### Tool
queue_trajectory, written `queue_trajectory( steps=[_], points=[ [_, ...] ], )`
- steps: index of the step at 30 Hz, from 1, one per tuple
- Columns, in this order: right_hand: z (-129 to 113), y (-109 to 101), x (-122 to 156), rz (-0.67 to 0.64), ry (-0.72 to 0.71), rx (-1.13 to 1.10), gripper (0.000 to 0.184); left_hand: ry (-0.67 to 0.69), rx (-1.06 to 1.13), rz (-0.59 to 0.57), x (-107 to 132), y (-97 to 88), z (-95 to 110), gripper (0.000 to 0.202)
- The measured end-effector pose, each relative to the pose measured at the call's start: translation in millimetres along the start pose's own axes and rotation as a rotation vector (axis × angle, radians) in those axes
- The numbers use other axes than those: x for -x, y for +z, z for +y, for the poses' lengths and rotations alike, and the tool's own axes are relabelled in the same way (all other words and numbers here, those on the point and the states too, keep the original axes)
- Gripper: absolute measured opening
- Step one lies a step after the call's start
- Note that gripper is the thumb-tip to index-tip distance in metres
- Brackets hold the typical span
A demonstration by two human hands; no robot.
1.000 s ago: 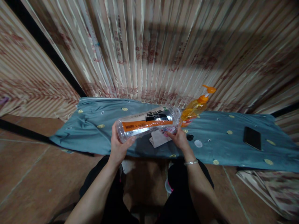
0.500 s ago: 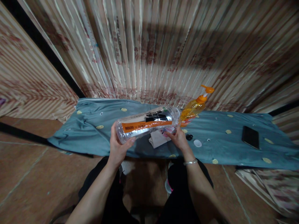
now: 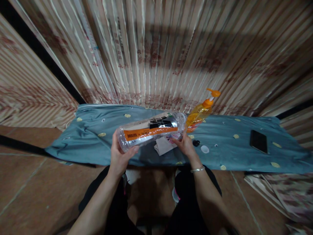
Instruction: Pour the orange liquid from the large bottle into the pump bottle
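A large clear plastic bottle [image 3: 150,129] with an orange, black and silver label lies nearly level in the air, its neck toward the right. My left hand [image 3: 120,153] is wrapped round its base, thumb on the near side. At the neck end, my right hand [image 3: 186,145] grips it with the thumb pointing left; its other fingers are partly hidden. Just past the neck stands a pump bottle [image 3: 199,112] of yellow liquid with an orange pump. A pale folded cloth or packet [image 3: 165,146] sits below the clear bottle, partly covered by it.
A teal cloth with yellow prints covers the narrow table [image 3: 232,153]. To the right of my right hand are a small black object [image 3: 196,143], a white round lid [image 3: 204,149] and a black phone [image 3: 258,141]. A striped curtain [image 3: 156,49] hangs behind, with dark poles at both sides.
The whole view has shifted slightly, so things appear a little farther left. Both hands keep their hold on the clear bottle, which stays at about the same tilt.
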State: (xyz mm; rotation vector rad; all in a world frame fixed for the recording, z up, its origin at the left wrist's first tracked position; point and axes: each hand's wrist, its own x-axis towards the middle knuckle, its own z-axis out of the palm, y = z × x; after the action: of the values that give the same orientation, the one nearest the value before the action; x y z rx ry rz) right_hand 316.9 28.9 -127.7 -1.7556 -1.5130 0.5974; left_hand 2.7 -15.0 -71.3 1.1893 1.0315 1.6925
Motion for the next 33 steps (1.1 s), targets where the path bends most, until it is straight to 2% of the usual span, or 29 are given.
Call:
queue_trajectory(
  steps=[8,16,26,33],
  points=[
    [2.1,2.3,0.3,0.034,-0.007,-0.024,0.063,-0.012,-0.013,-0.063,0.9,-6.7,0.6,0.099],
    [0.6,0.1,0.2,0.012,0.005,-0.017,0.066,0.034,-0.144,-0.075,1.2,-11.3,1.0,0.111],
    [-1.1,0.7,0.0,0.034,0.008,0.000,0.069,0.040,-0.199,-0.086,2.6,-10.0,5.7,0.110],
    [-2.0,0.6,0.7,0.019,0.029,0.012,0.055,0.050,-0.209,-0.064,2.1,-11.4,3.4,0.107]
  ],
)
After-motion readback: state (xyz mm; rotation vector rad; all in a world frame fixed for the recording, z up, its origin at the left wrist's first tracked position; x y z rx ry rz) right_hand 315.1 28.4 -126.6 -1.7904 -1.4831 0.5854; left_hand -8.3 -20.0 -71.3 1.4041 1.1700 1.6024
